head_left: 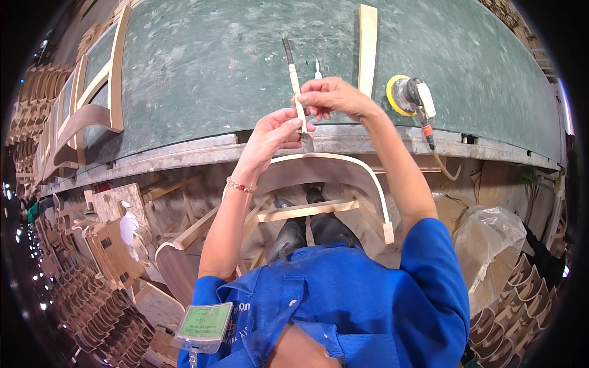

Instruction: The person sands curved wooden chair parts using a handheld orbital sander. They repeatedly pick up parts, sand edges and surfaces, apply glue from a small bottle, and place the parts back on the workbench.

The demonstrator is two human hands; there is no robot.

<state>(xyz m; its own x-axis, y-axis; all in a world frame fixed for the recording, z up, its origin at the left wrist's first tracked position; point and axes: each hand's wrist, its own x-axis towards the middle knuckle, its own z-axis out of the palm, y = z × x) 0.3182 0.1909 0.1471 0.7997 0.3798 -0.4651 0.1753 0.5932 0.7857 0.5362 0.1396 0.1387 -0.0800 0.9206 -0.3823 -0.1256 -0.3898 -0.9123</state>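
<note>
In front of me, above the near edge of the green bench top, both hands are on a thin pale stick with a dark flat end, which points away from me. My left hand is closed on its lower part, between thumb and fingers. Higher up, my right hand pinches the stick with thumb and forefinger. The stick's lowest end is partly hidden by my left fingers. Just beyond my right hand, a small white pointed tip shows; the rest of that thing is hidden.
A sander with a yellow pad lies on the bench at right, its hose hanging over the edge. A pale wooden strip lies nearby. Wooden frames rest at left. A curved wooden piece stands between me and the bench.
</note>
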